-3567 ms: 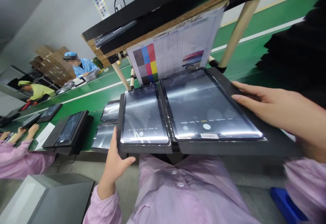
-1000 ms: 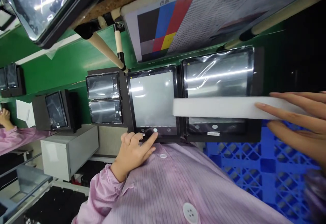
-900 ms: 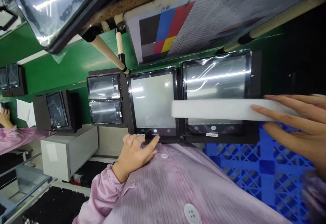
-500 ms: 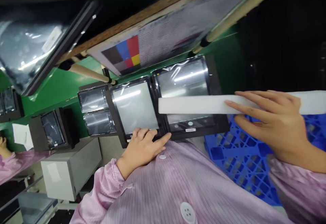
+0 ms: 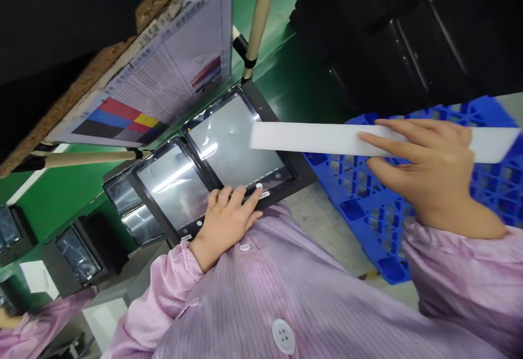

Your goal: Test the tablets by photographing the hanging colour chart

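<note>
My right hand (image 5: 433,168) grips a long flat white strip (image 5: 310,138) held level, fingers over its top side and thumb beneath. The strip's far end hangs over the right-hand tablet (image 5: 229,141), which lies screen up in a black tray with its camera app showing. Beside it lies another tablet (image 5: 175,182), tilted the same way, also with a camera screen. My left hand (image 5: 226,220) rests with spread fingers across the near edges of both tablets, its index finger by the right one's round shutter button. Nothing shows in that hand.
A blue plastic pallet (image 5: 379,263) stands on the floor at right, below black stacked trays (image 5: 392,26). Upper left, a printed colour chart board (image 5: 163,70) leans on pipes. More devices (image 5: 143,223) lie left. Another person's pink sleeve (image 5: 53,321) shows at lower left.
The view has turned, so tablets and board appear tilted and shifted left. My left hand now reaches the right tablet's near edge. The white strip stays in my right hand, covering less of that tablet.
</note>
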`<state>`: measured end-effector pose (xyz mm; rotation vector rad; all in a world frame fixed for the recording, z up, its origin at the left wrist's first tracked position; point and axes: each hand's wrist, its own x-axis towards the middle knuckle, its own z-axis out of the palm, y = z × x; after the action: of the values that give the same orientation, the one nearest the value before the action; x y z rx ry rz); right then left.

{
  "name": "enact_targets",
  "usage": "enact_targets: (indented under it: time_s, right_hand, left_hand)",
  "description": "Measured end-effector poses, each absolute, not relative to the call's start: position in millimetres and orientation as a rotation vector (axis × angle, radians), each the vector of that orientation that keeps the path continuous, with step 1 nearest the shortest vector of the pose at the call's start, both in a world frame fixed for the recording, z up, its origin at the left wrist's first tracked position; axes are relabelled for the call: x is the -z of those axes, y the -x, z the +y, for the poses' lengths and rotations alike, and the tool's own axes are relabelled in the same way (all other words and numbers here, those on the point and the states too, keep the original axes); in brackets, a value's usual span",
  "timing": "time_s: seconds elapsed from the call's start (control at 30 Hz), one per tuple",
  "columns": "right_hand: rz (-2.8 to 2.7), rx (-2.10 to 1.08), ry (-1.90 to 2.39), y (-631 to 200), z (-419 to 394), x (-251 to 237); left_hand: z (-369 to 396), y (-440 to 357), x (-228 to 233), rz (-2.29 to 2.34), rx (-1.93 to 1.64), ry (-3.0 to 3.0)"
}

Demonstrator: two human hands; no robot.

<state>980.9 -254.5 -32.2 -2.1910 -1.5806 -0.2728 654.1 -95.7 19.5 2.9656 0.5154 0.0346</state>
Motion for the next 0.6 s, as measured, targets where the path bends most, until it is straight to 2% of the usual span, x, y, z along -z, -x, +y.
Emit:
enact_targets:
  time_s: [0.23, 0.5, 0.6]
  right_hand:
    - [-1.576, 0.303, 2.175, -978, -257, 36]
    - [-1.556, 0.211, 2.186, -981, -262, 42]
    - [-1.493, 0.214, 2.153, -986, -260, 57]
  left_hand:
    - [-97, -643, -27, 0.504, -0.236, -2.958]
    - [-105, -631, -26, 0.511, -0.284, -2.919]
    - [-108, -620, -28, 0.562, -0.277, -2.922]
